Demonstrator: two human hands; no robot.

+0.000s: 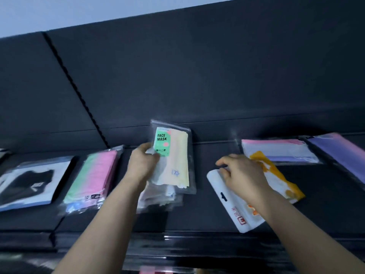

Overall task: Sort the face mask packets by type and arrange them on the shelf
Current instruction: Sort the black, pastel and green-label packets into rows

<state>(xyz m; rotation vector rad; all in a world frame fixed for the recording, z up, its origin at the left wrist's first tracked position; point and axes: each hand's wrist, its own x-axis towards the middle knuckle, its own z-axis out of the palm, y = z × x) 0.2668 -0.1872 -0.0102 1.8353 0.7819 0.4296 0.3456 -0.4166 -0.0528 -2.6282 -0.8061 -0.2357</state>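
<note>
Face mask packet (173,155), clear, with a green label and pale yellow masks, is gripped at its left edge by the left hand (142,161). It is tilted above a stack of similar clear packets (160,196) near the middle of the shelf (197,220). The right hand (243,175) curls its fingers on the top edge of a white and orange packet (233,206) just to the right. Sorting seems midway. The held packet probably needs laying squarely on its matching stack.

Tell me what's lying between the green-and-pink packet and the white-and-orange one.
Head view: the left hand holding the FACE MASK packet, over a pile of clear packets.
</note>
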